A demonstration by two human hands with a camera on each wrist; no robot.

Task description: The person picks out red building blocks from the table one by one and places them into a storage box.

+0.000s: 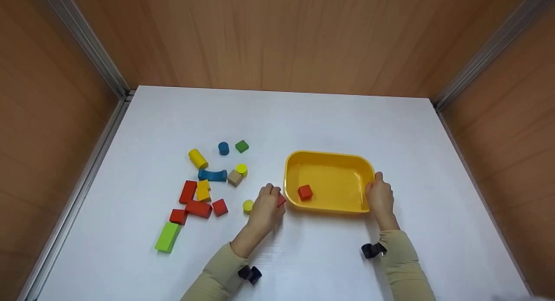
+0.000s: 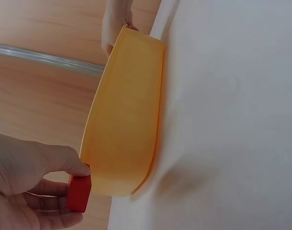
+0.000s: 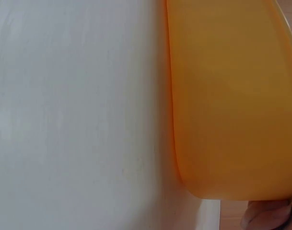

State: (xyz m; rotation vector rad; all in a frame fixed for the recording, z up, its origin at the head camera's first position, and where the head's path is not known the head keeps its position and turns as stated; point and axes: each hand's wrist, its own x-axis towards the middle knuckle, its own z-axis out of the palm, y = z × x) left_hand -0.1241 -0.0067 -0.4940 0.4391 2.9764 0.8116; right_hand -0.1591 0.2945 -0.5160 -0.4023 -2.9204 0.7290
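Note:
Between thumb and fingers my left hand [image 1: 264, 210] pinches a red block [image 2: 79, 193], just off the left end of a yellow tub [image 1: 334, 207]. In the left wrist view the block is beside the tub's outer wall, below its rim. My right hand [image 1: 381, 200] grips the tub's right end at the rim; the right wrist view shows only some of its fingers [image 3: 266, 214] at the tub's end. Inside the tub lies one red cube [image 1: 305, 192]. A yellow round block [image 1: 248, 206] is on the table next to my left hand.
Left of the tub, several loose blocks lie on the white table [image 1: 321, 123]: a blue arch [image 1: 212, 175], a wooden cube [image 1: 235, 178], a light green block [image 1: 168, 237], a yellow cylinder [image 1: 198, 158]. Wooden panels [image 1: 269, 40] stand behind and at both sides.

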